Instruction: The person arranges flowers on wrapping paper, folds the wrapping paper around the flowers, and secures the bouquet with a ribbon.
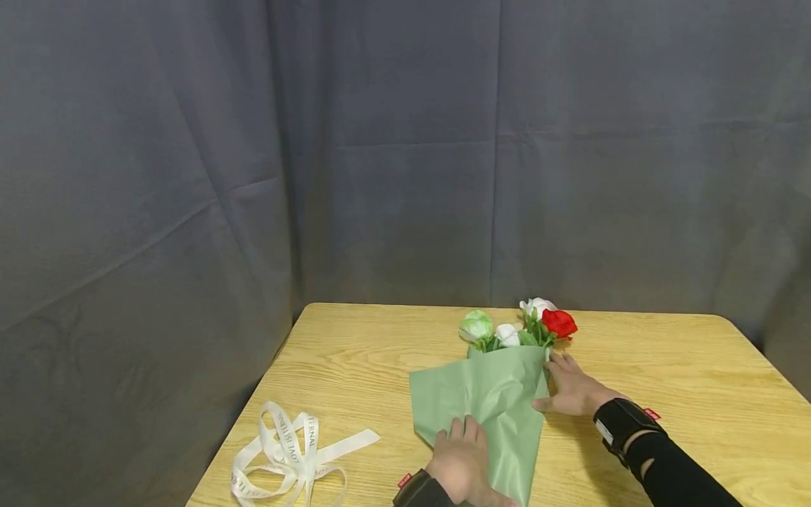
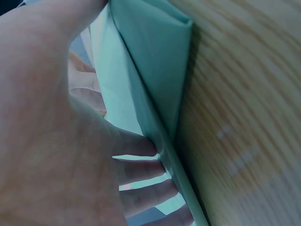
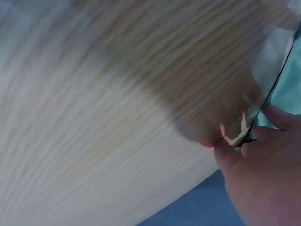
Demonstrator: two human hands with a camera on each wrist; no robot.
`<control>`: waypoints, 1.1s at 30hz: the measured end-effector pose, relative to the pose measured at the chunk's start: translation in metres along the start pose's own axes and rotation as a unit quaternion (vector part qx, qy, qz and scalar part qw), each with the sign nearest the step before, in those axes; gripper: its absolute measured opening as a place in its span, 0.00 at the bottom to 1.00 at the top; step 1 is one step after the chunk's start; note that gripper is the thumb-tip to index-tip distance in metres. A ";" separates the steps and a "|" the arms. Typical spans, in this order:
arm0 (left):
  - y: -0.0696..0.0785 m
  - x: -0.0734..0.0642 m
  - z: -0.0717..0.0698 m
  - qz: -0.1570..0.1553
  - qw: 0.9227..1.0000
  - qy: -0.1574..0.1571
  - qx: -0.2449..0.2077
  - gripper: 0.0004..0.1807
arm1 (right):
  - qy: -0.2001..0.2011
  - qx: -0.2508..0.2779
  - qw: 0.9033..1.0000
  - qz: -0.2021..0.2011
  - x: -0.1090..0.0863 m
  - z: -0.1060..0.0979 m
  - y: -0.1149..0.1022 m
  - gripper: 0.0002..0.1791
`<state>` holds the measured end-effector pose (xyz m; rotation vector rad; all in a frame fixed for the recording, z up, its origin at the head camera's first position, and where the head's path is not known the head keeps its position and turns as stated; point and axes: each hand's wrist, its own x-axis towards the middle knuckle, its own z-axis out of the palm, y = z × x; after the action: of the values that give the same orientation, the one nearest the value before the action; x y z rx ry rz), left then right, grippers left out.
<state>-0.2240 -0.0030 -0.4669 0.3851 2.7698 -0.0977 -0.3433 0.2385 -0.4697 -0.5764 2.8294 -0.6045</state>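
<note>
Fingers (image 1: 472, 427) of the left hand (image 1: 460, 461) lie nearly straight, slightly apart, on the green wrap (image 1: 497, 387); those of the right hand (image 1: 574, 391) extend along its right edge, clamping nothing. The wrap rests on the table (image 1: 665, 373), around the flowers (image 1: 507, 335). It is probably light, soft and smooth (easily creased, perhaps slippery), best held low, clear of the petals. Its long axis runs away from the person, blooms toward the far edge.
</note>
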 end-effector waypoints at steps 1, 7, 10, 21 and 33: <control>0.000 0.001 0.001 0.000 1.000 -0.002 0.005 0.66 | 0.001 0.007 1.000 -0.003 0.000 0.000 0.002 0.55; 0.003 0.011 0.016 -0.008 0.999 0.031 0.039 0.63 | 0.009 0.020 1.000 -0.006 -0.001 0.000 0.009 0.55; 0.005 0.016 0.022 -0.020 0.998 0.042 0.051 0.60 | 0.018 0.000 1.000 0.002 0.000 0.000 0.010 0.51; 0.005 0.018 0.018 -0.013 0.997 0.027 0.068 0.58 | 0.018 -0.031 0.999 0.039 0.012 -0.001 0.011 0.45; -0.001 0.008 0.006 -0.011 0.998 0.030 0.057 0.58 | 0.024 -0.012 0.999 0.035 0.020 0.000 0.011 0.44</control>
<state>-0.2290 -0.0026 -0.4752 0.3920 2.8367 -0.2546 -0.3655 0.2394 -0.4760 -0.4705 2.8911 -0.5811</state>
